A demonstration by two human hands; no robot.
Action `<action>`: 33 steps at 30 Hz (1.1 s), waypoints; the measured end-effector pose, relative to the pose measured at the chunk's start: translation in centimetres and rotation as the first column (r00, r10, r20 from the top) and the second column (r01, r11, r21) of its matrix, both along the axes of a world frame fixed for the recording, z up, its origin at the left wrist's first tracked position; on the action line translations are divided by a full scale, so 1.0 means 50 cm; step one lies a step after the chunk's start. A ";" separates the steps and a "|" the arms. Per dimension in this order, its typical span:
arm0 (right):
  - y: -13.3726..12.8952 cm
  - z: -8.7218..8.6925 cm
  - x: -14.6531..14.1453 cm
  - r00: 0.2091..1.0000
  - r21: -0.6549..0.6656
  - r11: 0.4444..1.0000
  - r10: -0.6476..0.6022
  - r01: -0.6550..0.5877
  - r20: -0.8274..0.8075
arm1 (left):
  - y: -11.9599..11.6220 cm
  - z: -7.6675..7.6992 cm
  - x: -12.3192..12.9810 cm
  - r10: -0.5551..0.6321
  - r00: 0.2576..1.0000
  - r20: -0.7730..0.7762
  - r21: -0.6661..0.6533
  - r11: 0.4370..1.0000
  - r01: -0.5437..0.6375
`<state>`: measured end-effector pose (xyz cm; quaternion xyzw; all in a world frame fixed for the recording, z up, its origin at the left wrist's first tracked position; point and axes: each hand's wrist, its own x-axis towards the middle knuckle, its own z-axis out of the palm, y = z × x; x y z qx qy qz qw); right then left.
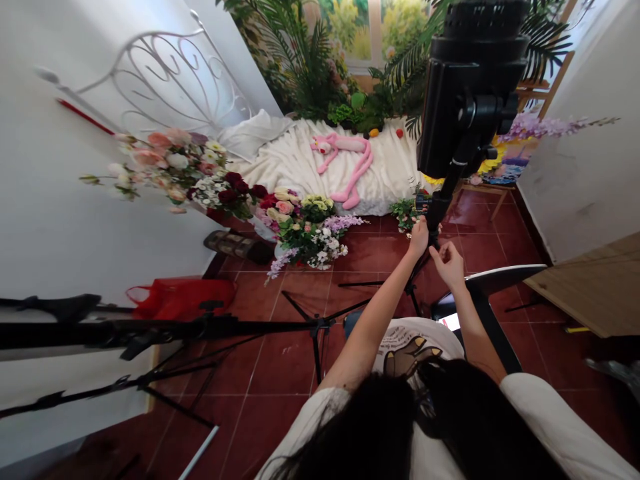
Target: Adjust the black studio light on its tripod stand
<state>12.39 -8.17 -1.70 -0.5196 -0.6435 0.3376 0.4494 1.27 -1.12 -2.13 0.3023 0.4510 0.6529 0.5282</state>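
A black studio light (470,100) stands tall in front of me at the upper right, on a black light stand (447,190) that runs down to the floor. My left hand (419,237) is closed on the light stand, close to a dark clamp or knob (424,201) on it. Just below and to the right, my right hand (450,265) has its thumb and fingers bent together beside the pole. Whatever lies between those fingertips is too small to make out. Under my forearms, a black seat with a pale rim (505,275) carries a lit phone-like screen (450,323).
A pink plush toy (350,143) lies on a bed's cream blanket (300,160). Flower bouquets (310,230) stand before it. Black tripod legs (320,324) cross the red tiles at left, near a red bag (183,298). A wooden panel (590,283) is at right.
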 end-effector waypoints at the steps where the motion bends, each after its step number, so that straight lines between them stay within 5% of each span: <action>1: 0.004 0.001 -0.003 0.999 0.013 1.000 -0.007 0.007 0.032 | -0.002 0.002 -0.001 -0.011 1.000 -0.017 0.013 1.000 0.011; 9: 0.015 -0.005 -0.030 0.999 -0.028 0.999 -0.023 0.022 -0.030 | -0.009 0.014 -0.005 -0.048 0.998 -0.034 0.031 0.998 0.049; 13: 0.017 -0.005 -0.041 0.974 -0.208 0.978 -0.051 0.005 -0.220 | -0.009 0.011 -0.005 -0.061 0.997 -0.036 0.037 0.997 0.063; 17: 0.013 0.009 -0.048 0.890 -0.421 0.889 -0.035 -0.180 -0.454 | -0.005 0.000 -0.004 -0.057 0.997 -0.045 0.029 0.998 0.058; 21: 0.008 0.028 -0.043 0.743 -0.460 0.767 0.033 -0.447 -0.668 | -0.001 -0.009 -0.005 -0.051 0.998 -0.042 0.052 0.997 0.053; 23: 0.006 0.030 -0.038 0.722 -0.463 0.741 0.042 -0.486 -0.690 | 0.000 -0.011 -0.005 -0.054 0.998 -0.040 0.063 0.996 0.057; 28: -0.010 0.007 -0.022 0.839 -0.464 0.861 -0.088 -0.207 -0.538 | 0.001 -0.014 -0.004 -0.052 0.998 -0.045 0.075 0.996 0.055; 33: -0.019 -0.015 -0.011 0.936 -0.182 0.983 -0.070 0.007 -0.345 | 0.003 -0.010 -0.002 -0.046 0.998 -0.031 0.066 0.997 0.048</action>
